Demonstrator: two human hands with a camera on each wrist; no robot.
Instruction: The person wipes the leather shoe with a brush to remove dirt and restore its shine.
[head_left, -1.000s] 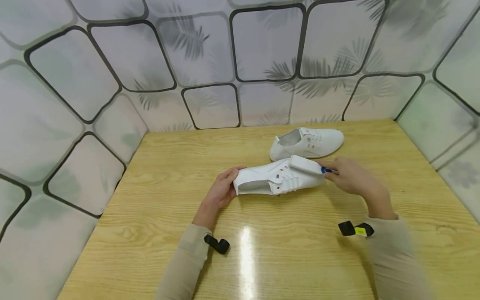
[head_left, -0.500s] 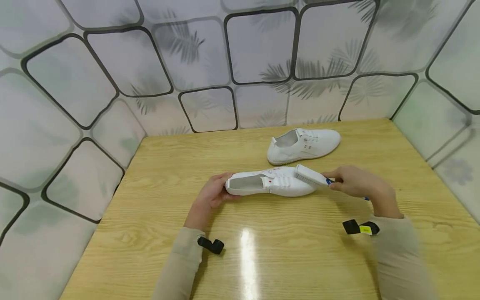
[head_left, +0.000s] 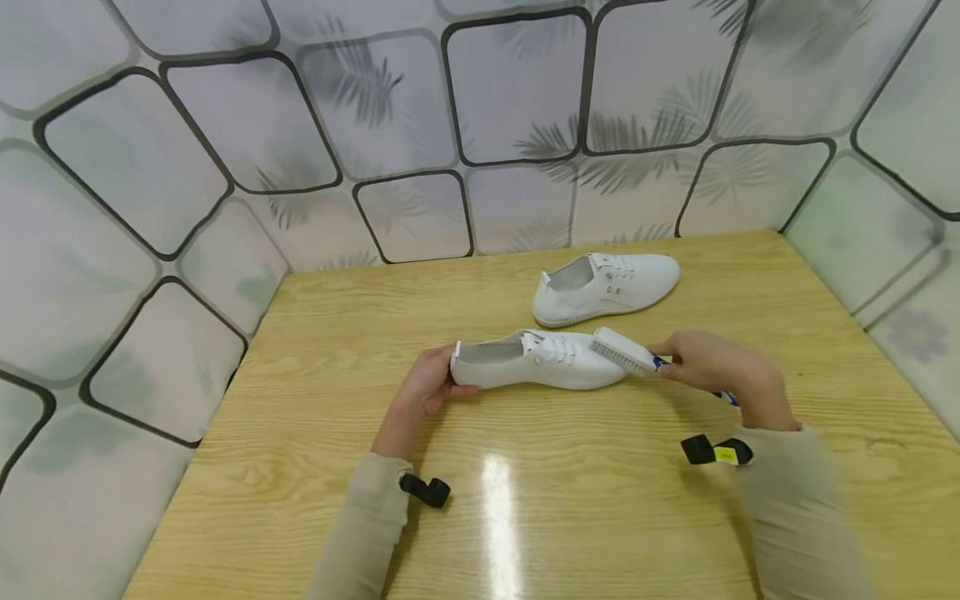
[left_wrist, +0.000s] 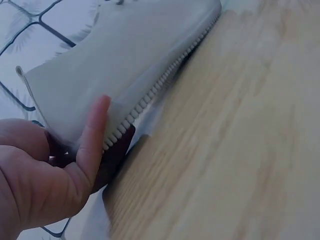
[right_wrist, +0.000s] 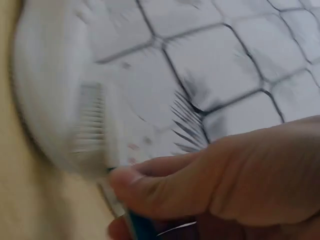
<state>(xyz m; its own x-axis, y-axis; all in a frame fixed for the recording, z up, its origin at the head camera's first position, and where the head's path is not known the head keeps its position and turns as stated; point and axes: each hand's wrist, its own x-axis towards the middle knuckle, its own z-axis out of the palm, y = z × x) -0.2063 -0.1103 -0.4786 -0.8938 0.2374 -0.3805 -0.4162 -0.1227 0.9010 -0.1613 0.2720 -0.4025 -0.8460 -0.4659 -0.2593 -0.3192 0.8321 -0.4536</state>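
A white lace-up shoe (head_left: 495, 375) stands sole down at the middle of the wooden table, toe to the right. My left hand (head_left: 429, 385) grips its heel; in the left wrist view a finger (left_wrist: 94, 132) lies along the side above the ridged sole. My right hand (head_left: 712, 362) holds a white brush (head_left: 624, 350) by its blue handle. The bristles are at the toe of the shoe, and they look blurred in the right wrist view, where the thumb (right_wrist: 150, 192) presses on the handle.
A second white shoe (head_left: 633, 287) stands behind the first, near the back edge of the wooden table (head_left: 360, 317). Patterned panels (head_left: 517, 92) rise behind the table and on both sides. Black wrist straps (head_left: 426, 490) sit on both sleeves.
The gripped shoe has turned from tilted on its side to upright and shifted slightly left. The brush has moved from near the laces down to the toe, its bristles now showing.
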